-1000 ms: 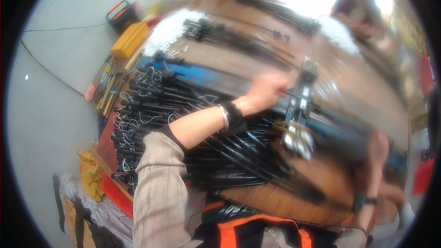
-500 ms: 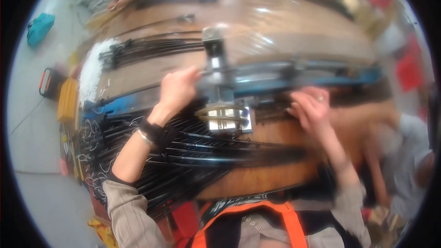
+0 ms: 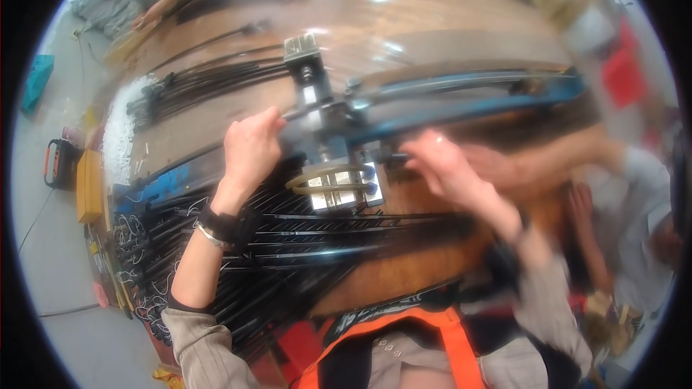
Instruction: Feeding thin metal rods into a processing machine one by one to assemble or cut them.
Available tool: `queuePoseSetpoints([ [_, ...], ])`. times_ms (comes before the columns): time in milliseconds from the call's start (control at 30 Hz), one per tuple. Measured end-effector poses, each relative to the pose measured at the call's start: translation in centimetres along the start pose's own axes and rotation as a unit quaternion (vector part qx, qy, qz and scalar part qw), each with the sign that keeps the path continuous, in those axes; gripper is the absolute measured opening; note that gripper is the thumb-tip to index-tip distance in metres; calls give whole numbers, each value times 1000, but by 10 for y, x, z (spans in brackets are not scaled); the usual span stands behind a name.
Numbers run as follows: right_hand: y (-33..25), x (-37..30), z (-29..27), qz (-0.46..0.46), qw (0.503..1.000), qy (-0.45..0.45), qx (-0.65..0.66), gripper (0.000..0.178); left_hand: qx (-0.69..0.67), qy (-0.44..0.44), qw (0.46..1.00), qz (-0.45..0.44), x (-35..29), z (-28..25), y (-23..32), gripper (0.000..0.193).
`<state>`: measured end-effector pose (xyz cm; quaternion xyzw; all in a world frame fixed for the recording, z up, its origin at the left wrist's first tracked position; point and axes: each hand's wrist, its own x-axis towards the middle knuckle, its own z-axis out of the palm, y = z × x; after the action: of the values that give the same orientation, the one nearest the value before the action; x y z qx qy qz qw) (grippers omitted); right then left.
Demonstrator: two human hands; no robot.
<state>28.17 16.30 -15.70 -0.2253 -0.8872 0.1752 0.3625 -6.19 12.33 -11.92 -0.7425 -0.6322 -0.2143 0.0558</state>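
Observation:
A metal clamping device [image 3: 317, 97] with a silver block base [image 3: 339, 191] and looped yellowish tubes [image 3: 317, 180] stands between my hands. My left hand [image 3: 251, 148] is closed in a fist to its left, fingertips by a thin dark bar; what they grip is hidden. My right hand [image 3: 443, 166] is right of the base, blurred, its fingers bent together at the end of a short black piece [image 3: 393, 157]; I cannot make out what they hold. A long blue-and-black bar [image 3: 476, 112] extends right from the device.
Many thin black rods [image 3: 310, 245] with white cords lie below. More rods [image 3: 216, 75] lie beyond on the brown table [image 3: 432, 36]. A co-worker's forearm [image 3: 569, 158] reaches in from the right, behind my right hand. Another person's arm [image 3: 169, 0] is far left. A yellow box [image 3: 89, 186] stands left.
The view has shifted, moving the device leftward in the picture. My right hand has come nearer to the device, its fingers now at the short black piece. My left hand stays beside the device.

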Motion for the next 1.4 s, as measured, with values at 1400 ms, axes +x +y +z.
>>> queuePoseSetpoints([
  [1400,3,-63,-33,122,973,180,-79,18,191,180,959,108,-52,-196,54,27],
])
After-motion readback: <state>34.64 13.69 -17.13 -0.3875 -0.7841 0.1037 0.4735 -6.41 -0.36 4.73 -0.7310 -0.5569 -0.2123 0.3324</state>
